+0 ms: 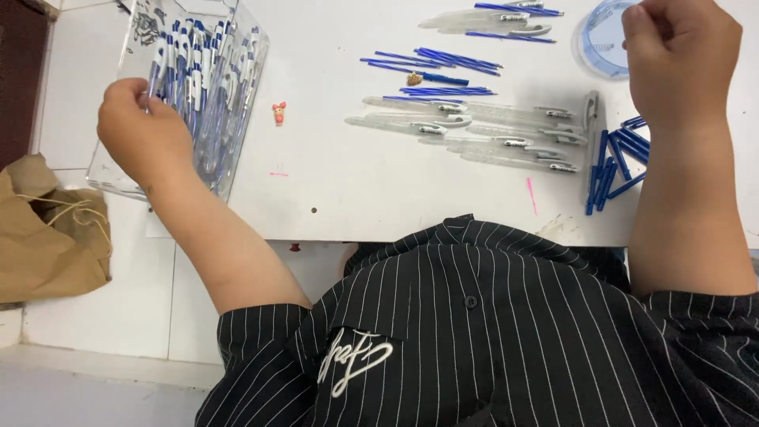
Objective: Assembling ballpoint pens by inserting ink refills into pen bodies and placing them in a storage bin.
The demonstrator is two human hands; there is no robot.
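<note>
Left hand (142, 130), at nine o'clock: grip curled on the near rim of the clear plastic box (107, 178), fingers hidden, so whether it grasps a pen cannot be told; judged best to steady the box and draw one pen straight up. Right hand (680, 59), at two o'clock: clenched in a fist, contents unseen. Box contents: assembled blue-and-white pens (198, 75), standing packed. White table (356, 190), farther out: clear pen barrels (474, 130); blue refills (613, 162); round blue lid (601, 39) at one o'clock.

The left hand (144, 130) is curled, knuckles up, with its forearm stretched out toward the counter's left edge. The right hand (680, 59) is fisted, forearm upright.
</note>
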